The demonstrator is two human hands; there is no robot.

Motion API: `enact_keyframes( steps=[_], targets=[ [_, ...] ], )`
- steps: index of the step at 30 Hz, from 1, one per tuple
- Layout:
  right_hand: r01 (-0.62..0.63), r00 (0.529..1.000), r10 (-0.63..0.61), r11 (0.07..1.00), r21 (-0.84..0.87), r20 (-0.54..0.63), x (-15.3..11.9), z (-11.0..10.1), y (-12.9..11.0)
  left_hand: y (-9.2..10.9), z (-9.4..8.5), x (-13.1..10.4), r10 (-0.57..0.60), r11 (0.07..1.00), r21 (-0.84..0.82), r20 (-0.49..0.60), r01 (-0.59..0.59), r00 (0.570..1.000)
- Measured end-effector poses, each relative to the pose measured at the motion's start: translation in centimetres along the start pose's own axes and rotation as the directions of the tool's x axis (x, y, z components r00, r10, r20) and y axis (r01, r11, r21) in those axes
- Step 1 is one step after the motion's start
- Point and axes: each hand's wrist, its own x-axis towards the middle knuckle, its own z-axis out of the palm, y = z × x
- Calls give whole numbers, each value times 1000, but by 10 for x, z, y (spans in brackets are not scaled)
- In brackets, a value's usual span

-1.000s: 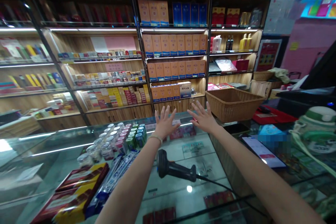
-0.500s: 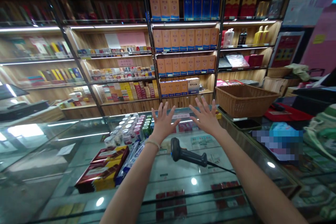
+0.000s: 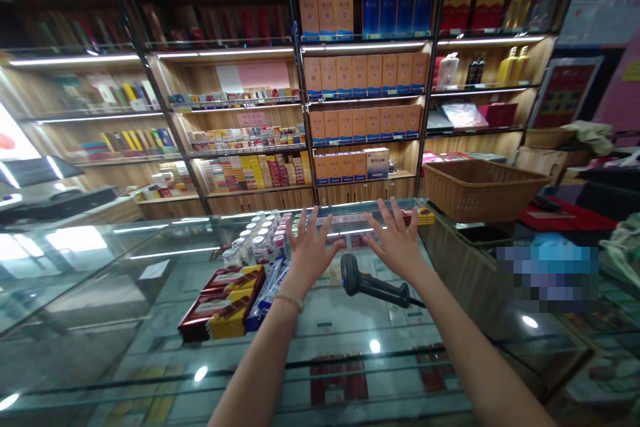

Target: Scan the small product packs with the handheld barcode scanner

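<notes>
Both hands are held out over the glass counter [image 3: 300, 353] with fingers spread. My left hand [image 3: 309, 257] wears a band at the wrist and holds nothing. Behind and left of it stand rows of small round containers [image 3: 260, 240]. My right hand [image 3: 397, 247] is likewise empty. Between and below the hands, a black barcode scanner [image 3: 373, 285] lies on the glass, its cable running off under the right forearm. Left of my left forearm are stacked red and yellow chocolate packets [image 3: 225, 303], with blue-and-white packets [image 3: 269, 293] beside them.
A wicker basket [image 3: 483, 190] stands at the right, near a red mat [image 3: 563, 220]. Shelves behind the counter carry orange boxes [image 3: 365, 75] and cigarette-like packs [image 3: 255, 173]. A small yellow-and-red stack [image 3: 419, 216] sits at the counter's far edge.
The whole view has shifted, so shelves and counter goods appear farther right. Both hands stay spread and empty, slightly lower in the picture. The scanner remains on the glass.
</notes>
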Motion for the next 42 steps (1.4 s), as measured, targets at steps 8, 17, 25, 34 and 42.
enact_keyframes(
  steps=[8,17,25,34,42],
  targets=[
    [17,998,-15,999,33,-54,-3,-5,-20,-11,-10,-11,-6,1000,-10,-19,6,1000],
    [77,996,-72,990,117,-46,-1,-12,-63,-41,-39,-36,-47,999,11,-31,48,998],
    [100,994,-91,981,168,-59,0,-13,-104,-86,-61,-63,-111,992,47,-92,116,990],
    [115,990,-134,951,287,45,1,-34,-171,-147,-81,-116,-241,957,126,-153,260,959],
    [109,979,-163,924,365,120,-10,-34,-217,-174,-78,-158,-315,931,137,-168,338,934]
  ],
)
